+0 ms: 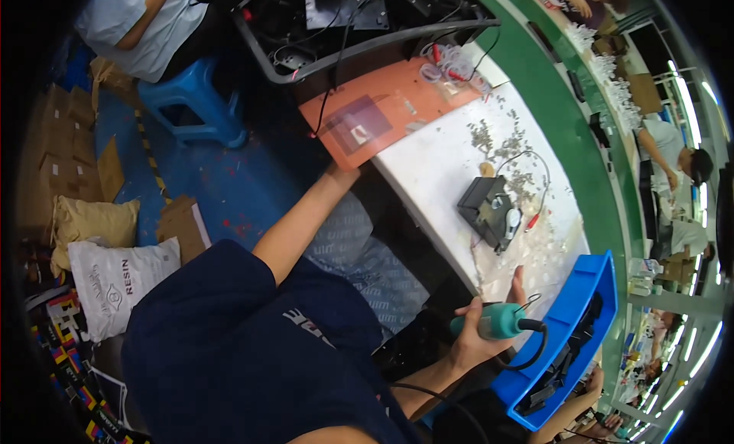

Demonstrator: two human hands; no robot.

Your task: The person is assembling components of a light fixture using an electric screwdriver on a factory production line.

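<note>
White sack (115,279) beside brown cardboard boxes (65,149).

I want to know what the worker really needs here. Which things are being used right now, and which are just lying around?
In use:
right hand gripping the teal power tool
left hand at the orange mat
black fixture

Lying about:
blue bin
small metal parts
blue stool
white sack
cardboard boxes

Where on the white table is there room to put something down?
The bare strip of white table between the orange mat and the black fixture is free. It is crowded farther back, where small metal parts lie scattered, and near the blue bin by the right hand.
</note>
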